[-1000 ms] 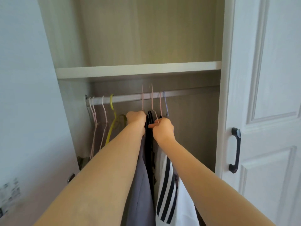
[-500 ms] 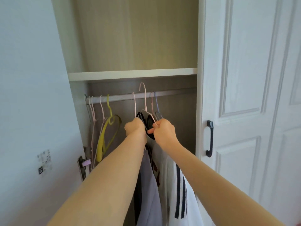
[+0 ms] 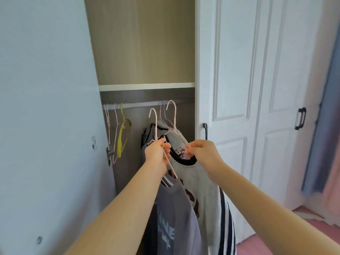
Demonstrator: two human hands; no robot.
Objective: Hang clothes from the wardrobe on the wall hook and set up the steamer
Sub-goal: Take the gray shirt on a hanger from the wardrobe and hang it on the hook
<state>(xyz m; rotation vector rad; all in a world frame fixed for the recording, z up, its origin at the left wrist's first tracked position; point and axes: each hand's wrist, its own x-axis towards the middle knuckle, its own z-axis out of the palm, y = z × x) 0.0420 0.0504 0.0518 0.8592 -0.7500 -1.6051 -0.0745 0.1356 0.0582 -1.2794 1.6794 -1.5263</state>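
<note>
The left hand (image 3: 158, 153) grips a pink hanger (image 3: 154, 124) with the purple shirt (image 3: 176, 214); the right hand (image 3: 202, 153) pinches the grey shirt (image 3: 200, 181) at its collar. Half a second ago both hooks sat on the rail (image 3: 139, 104); now they are lifted clear below it, so the clothes are free to carry. The door (image 3: 230, 89) edge stands close at 3 o'clock, the wall (image 3: 46, 107) at 9; open room lies back toward 6. No wall hook or steamer shows.

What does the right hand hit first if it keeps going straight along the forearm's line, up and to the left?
Probably the grey shirt hanging from the pink hanger that the right hand grips. The left hand is close beside that line; depth is unclear from one view.
</note>
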